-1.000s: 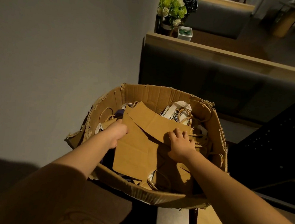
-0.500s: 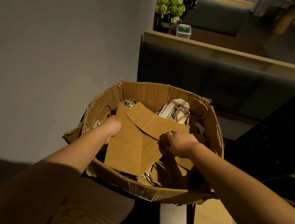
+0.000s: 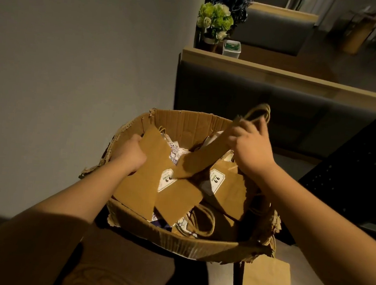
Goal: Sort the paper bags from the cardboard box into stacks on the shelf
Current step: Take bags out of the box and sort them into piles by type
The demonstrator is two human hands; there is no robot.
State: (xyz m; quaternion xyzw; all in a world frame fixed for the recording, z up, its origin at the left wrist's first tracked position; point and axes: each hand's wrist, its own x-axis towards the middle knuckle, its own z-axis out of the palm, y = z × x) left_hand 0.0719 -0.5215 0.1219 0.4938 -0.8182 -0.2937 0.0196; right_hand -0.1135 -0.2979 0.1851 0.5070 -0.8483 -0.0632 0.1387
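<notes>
A torn cardboard box (image 3: pixel 185 246) stands below me, filled with several flat brown paper bags. My left hand (image 3: pixel 130 153) grips the left edge of one brown bag (image 3: pixel 151 162) that lies tilted over the pile. My right hand (image 3: pixel 250 147) grips the top of a second brown bag (image 3: pixel 206 158) near its twisted handles (image 3: pixel 260 113) and holds it lifted at a slant above the box's far right side. Under them lie bags with white price labels (image 3: pixel 216 180). One flat brown bag (image 3: pixel 266 283) lies outside, on the surface below the box.
A grey wall fills the left. Behind the box runs a dark bench back with a wooden top ledge (image 3: pixel 278 70), bearing green and white flowers (image 3: pixel 215 20) and a small white tub (image 3: pixel 231 48). A dark perforated panel (image 3: pixel 361 160) stands at the right.
My right hand has risen up and to the right, pulling one bag out of the pile. The left hand kept its bag and shifted slightly. Labelled bags underneath are uncovered.
</notes>
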